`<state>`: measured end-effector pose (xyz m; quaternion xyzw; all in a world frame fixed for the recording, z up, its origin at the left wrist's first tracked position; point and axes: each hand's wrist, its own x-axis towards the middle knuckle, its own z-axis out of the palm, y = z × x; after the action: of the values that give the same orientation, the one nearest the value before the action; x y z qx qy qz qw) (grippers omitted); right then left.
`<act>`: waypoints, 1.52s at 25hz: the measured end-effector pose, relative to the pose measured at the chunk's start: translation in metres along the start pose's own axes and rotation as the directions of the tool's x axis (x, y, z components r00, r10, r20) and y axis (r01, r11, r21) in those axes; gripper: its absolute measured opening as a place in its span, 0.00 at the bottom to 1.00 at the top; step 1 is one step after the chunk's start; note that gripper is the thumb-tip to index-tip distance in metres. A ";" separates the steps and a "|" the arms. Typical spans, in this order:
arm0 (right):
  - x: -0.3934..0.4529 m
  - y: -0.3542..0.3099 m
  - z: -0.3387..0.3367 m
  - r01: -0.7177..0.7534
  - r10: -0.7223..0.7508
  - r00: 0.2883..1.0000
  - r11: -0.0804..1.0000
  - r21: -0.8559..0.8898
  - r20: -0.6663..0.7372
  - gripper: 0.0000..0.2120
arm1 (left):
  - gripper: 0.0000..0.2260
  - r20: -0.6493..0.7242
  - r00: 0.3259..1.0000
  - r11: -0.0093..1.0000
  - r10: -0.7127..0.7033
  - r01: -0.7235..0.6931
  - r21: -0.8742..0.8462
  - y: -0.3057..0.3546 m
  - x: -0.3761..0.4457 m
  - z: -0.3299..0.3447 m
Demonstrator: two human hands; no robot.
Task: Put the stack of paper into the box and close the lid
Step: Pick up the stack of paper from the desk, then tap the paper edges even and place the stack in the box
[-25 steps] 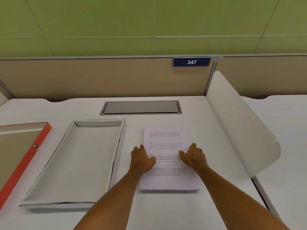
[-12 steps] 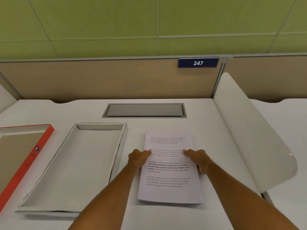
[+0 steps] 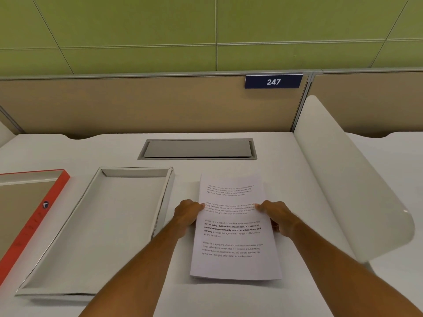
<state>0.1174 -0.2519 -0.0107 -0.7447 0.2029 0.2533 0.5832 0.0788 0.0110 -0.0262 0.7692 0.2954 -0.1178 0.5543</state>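
White desk (image 3: pixel 286 156), frame centre: paper (image 3: pixel 233 227) pinched at both edges by left hand (image 3: pixel 187 216) and right hand (image 3: pixel 278 217); box (image 3: pixel 100 229) open at left.

Two hands (image 3: pixel 233 216), one paper stack (image 3: pixel 233 227), one open box (image 3: pixel 96 229), one red-edged lid (image 3: pixel 34 216).

Both bare forearms reaching forward, left hand (image 3: pixel 187 215) and right hand (image 3: pixel 278 217) level, thumbs turned inward on top, fingers curled under in a grip.
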 end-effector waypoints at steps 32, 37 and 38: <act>-0.059 -0.063 -0.021 0.634 -0.635 0.772 0.772 0.038 0.032 0.12 | 0.09 -0.190 0.837 0.845 0.514 -0.532 -0.056 0.061 -0.067 -0.054; -0.090 -0.108 -0.009 0.707 -0.730 0.683 0.655 0.268 -0.018 0.15 | 0.14 -0.206 0.829 0.762 0.520 -0.559 -0.327 0.113 -0.087 -0.056; -0.092 -0.118 -0.007 0.717 -0.736 0.674 0.630 0.298 -0.065 0.14 | 0.14 -0.230 0.832 0.742 0.505 -0.554 -0.377 0.125 -0.091 -0.056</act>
<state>0.1160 -0.2298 0.1379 -0.6576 -0.0968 -0.0137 0.7470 0.0714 0.0073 0.1381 0.6854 0.1136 0.1560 0.7022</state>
